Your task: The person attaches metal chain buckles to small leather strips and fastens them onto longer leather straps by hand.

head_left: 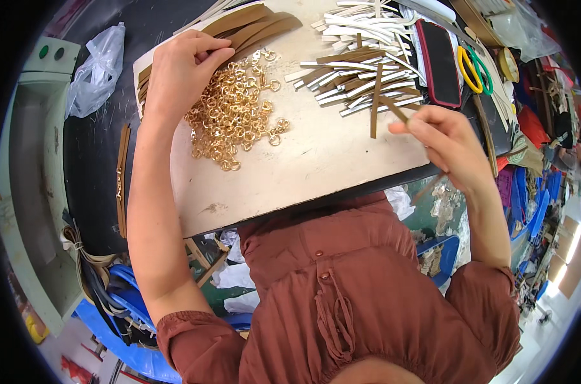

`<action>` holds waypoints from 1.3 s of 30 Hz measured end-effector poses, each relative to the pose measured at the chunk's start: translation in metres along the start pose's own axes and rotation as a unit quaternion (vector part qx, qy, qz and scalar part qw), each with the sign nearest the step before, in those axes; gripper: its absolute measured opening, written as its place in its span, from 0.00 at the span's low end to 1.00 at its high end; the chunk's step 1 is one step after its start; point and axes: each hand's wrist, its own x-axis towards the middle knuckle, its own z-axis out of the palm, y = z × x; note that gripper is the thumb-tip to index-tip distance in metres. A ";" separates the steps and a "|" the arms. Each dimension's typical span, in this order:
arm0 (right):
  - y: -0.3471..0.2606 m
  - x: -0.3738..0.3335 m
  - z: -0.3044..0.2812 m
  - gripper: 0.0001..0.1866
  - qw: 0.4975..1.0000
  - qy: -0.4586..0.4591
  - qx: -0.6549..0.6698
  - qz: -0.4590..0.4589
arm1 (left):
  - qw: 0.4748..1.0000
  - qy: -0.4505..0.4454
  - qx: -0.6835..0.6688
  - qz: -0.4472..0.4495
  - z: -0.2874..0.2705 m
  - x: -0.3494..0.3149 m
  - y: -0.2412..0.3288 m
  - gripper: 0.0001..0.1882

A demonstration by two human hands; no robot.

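My right hand (453, 141) pinches a narrow brown strip (396, 110) between thumb and fingers, to the right of the board. One end points toward a pile of brown and white strips (361, 80); a blurred length hangs below the palm. On the left, my left hand (183, 70) reaches over the upper edge of a heap of small gold metal clasps and rings (230, 115). Its thumb and forefinger are drawn together beside a stack of wider brown strips (258, 29). Whatever lies between those fingertips is too small or hidden to make out.
Beneath the heaps is a pale board (297, 173) on a black table. A red-cased phone (439, 64), yellow-and-green-handled scissors (475, 70) and white strips (354, 25) lie at the far right. Left are a clear plastic bag (98, 70) and a brown strap with gold clasp (121, 182).
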 end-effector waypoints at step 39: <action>-0.012 0.037 0.134 0.12 0.949 -0.280 -0.141 -0.023 | 0.954 0.169 0.245 -0.033 0.040 -0.238 0.090 0.12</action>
